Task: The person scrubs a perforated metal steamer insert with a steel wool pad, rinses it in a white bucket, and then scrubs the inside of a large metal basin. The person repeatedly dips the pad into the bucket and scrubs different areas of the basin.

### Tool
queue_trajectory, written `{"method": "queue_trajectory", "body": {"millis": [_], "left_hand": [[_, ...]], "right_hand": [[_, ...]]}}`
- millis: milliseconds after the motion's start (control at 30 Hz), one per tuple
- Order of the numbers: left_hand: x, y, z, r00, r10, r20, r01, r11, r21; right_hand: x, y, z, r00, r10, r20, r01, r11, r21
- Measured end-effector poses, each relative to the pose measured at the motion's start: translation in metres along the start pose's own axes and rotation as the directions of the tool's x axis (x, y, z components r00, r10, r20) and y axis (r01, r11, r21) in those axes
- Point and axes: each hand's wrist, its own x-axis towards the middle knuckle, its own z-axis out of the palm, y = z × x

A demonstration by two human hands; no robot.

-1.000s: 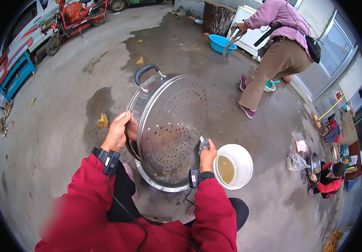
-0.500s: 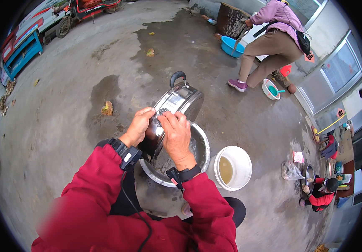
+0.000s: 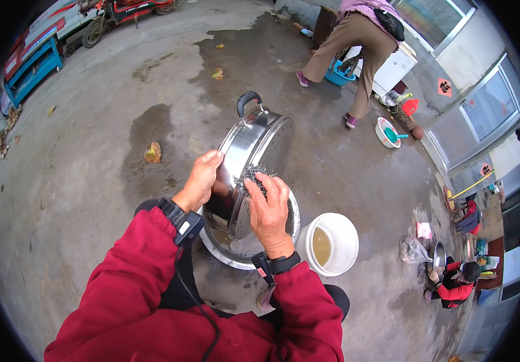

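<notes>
Over basin [image 3: 293, 224], steamer [image 3: 254, 160] tilted on edge: left hand [image 3: 199, 180] gripping rim, right hand [image 3: 267, 205] clenched on scourer [image 3: 252, 176]. Stiff, probably wet-slippery, light steel; best held by rim or 1 handle [image 3: 246, 101].

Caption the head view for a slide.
Left hand steadies a tilted steamer pot over a basin; right hand presses a scourer on its rim.
</notes>
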Motion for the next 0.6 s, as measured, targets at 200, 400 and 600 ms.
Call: {"method": "queue_trajectory", "body": {"millis": [200,400,600], "left_hand": [[-0.016,0.018,-0.002,0.990,-0.086,0.109,0.058,0.969,0.240],[-0.030,0.033,-0.002,0.971,-0.069,0.227,0.005,0.963,0.270],[-0.036,0.040,-0.012,0.957,-0.018,0.289,-0.062,0.962,0.265]], "right_hand": [[0.040,0.032,0.001,0.994,0.009,-0.112,-0.018,0.997,-0.077],[0.043,0.151,-0.009,0.891,0.410,-0.198,-0.432,0.898,-0.083],[-0.063,0.253,0.006,0.558,0.830,-0.022,-0.784,0.535,0.314]]}}
